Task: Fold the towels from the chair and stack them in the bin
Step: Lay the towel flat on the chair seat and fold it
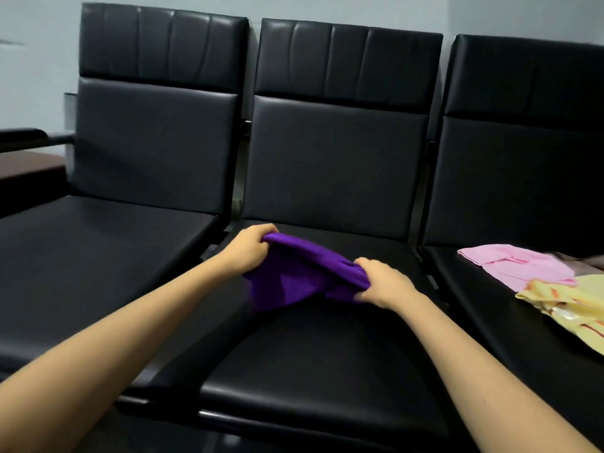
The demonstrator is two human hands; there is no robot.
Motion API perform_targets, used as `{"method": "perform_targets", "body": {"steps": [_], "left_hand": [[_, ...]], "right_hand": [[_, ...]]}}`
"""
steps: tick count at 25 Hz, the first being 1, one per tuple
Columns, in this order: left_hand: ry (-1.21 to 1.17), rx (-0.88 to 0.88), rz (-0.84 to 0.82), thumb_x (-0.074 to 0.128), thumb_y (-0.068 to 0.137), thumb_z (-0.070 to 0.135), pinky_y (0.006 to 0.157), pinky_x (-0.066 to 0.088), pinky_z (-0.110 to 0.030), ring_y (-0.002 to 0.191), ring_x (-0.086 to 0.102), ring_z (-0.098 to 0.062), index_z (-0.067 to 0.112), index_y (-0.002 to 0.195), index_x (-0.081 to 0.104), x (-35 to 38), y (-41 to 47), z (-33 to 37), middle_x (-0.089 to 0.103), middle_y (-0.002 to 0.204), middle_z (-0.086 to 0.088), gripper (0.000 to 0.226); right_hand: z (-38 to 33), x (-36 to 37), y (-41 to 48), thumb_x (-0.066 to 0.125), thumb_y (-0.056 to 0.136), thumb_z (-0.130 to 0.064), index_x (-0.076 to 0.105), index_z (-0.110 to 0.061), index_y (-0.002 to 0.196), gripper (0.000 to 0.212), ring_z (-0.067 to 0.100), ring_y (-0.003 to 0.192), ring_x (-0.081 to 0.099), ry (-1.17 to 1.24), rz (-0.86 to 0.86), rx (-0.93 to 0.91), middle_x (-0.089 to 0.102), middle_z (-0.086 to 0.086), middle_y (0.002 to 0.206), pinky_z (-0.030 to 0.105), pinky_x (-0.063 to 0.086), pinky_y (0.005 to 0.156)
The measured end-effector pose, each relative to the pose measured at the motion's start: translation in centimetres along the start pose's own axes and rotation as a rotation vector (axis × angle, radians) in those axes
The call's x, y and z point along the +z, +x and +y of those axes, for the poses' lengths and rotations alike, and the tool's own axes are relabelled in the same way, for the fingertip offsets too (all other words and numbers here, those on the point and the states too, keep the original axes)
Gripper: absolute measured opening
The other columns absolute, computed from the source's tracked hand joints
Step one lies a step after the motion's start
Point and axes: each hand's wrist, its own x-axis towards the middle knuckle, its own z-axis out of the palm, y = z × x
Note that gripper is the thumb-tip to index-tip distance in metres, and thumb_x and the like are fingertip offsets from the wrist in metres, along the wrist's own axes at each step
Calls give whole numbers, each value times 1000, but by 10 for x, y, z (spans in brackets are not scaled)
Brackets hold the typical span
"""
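Dim, cool indoor light, soft, no hard shadows. Faint sheen on the black seat [310, 397] nearer the camera than the left hand [250, 248] and right hand [384, 282]. Chair backs [340, 158] beyond the hands are dark, low detail. Purple towel [294, 276] between the 2 hands is oversaturated, folds barely readable. Slight motion blur at the right hand's fingers. Whole frame soft, smeary. Wide-angle bending: chair backs lean outward toward both edges. Yellow towel [568, 308] far right of the right hand is a bit washed out.

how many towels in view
3: purple cloth towel held over the middle black seat; pink cloth towel and yellow striped towel on the right black seat; others possibly hidden.
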Motion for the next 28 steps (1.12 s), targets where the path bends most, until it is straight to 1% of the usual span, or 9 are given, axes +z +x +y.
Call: {"method": "perform_targets", "body": {"steps": [4,7,11,14,17,21,23,26,28], "left_hand": [[47,66,-208,50,86,0,77,43,-27,94,61,-20,11,98,64,-9,4,-7,64,91,0,22],[413,58,-570,66,85,39,75,46,-30,88,61,-17,15,100,64,-24,7,-9,66,92,0,29],[410,140,-123,61,85,9,65,37,-26,87,60,-23,7,90,62,-41,24,-20,63,86,-6,6],[-61,81,-73,55,84,-7,57,41,-19,69,55,-10,19,79,56,-56,35,-20,58,75,2,27],[-137,47,-468,60,86,-5,64,47,-15,68,59,3,22,86,60,-63,35,-11,64,79,8,27],[118,-148,-1079,65,85,1,79,52,-22,87,64,-7,20,105,60,-70,34,-10,68,95,8,28],[316,-72,-890,64,84,0,73,48,-18,88,62,-12,18,100,60,-64,40,-11,65,96,2,25],[262,109,165,53,76,-9,69,37,-30,92,58,-31,1,95,60,-50,56,-13,61,94,-17,22],[140,191,598,48,69,-14,70,31,-30,88,51,-33,-4,97,57,-45,58,-9,55,94,-21,31]], "right_hand": [[8,-4,10,57,82,-15,65,-25,89,13,27,96,61,249,284,316,64,4,91,31,44,82],[16,-17,12,67,81,-6,65,-12,79,6,21,77,56,773,239,140,61,8,72,24,44,59],[20,-49,-1,71,82,-9,64,-11,90,11,13,73,61,798,-85,-103,68,2,82,20,48,66],[24,-69,6,66,85,-5,67,-11,93,10,12,77,58,687,129,-134,65,4,84,21,43,64],[13,-79,15,58,86,3,68,-3,95,15,13,79,55,668,370,-184,64,7,84,27,42,68],[4,-82,13,67,80,-5,68,-14,100,22,12,83,59,137,-225,-133,65,1,88,28,48,76],[5,-78,19,66,81,-9,68,-14,103,23,16,88,61,15,-173,-50,66,4,94,27,46,75],[-2,-74,32,54,78,5,63,-7,106,32,32,101,56,167,703,40,60,18,102,35,37,84],[-10,-74,33,53,71,12,63,-4,106,39,32,97,49,164,1136,-59,56,19,98,34,25,80]]}}
